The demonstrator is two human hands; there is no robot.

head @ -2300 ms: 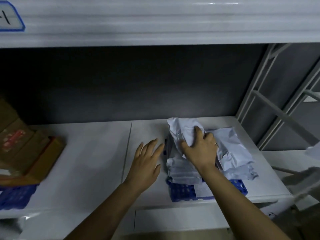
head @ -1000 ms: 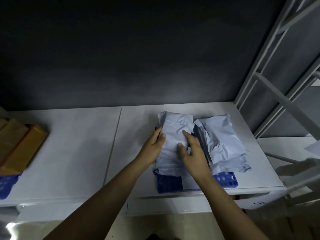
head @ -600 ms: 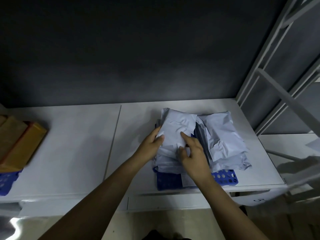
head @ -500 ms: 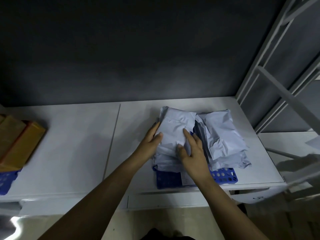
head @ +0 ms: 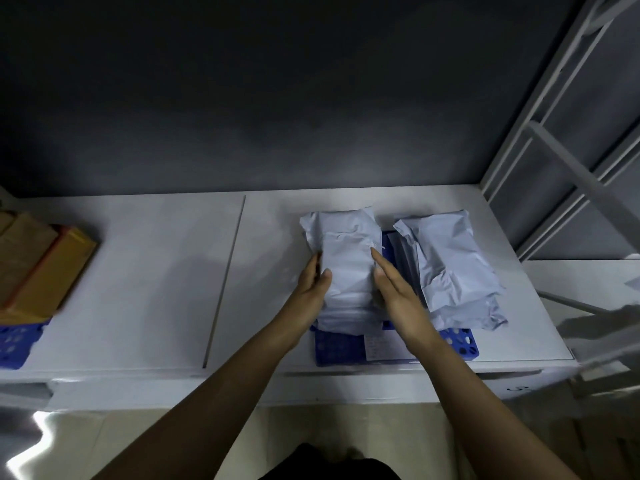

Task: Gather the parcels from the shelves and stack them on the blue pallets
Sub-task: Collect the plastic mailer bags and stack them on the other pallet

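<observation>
A stack of grey plastic mailer parcels (head: pixel 348 268) lies on a blue pallet (head: pixel 337 348) on the white shelf. My left hand (head: pixel 310 287) presses flat against the stack's left side, thumb on top. My right hand (head: pixel 396 294) presses against its right side with straight fingers. A second pile of grey mailers (head: pixel 450 268) lies to the right on the same pallet, apart from the first.
Brown and orange cardboard boxes (head: pixel 41 268) sit on another blue pallet (head: pixel 17 344) at the far left. White shelf surface (head: pixel 156 271) spreads between the pallets. A grey metal rack frame (head: pixel 561 161) rises at the right.
The left stack has been squared up and shifted left, opening a gap to the right pile. Both hands moved from on top of the parcel to its sides.
</observation>
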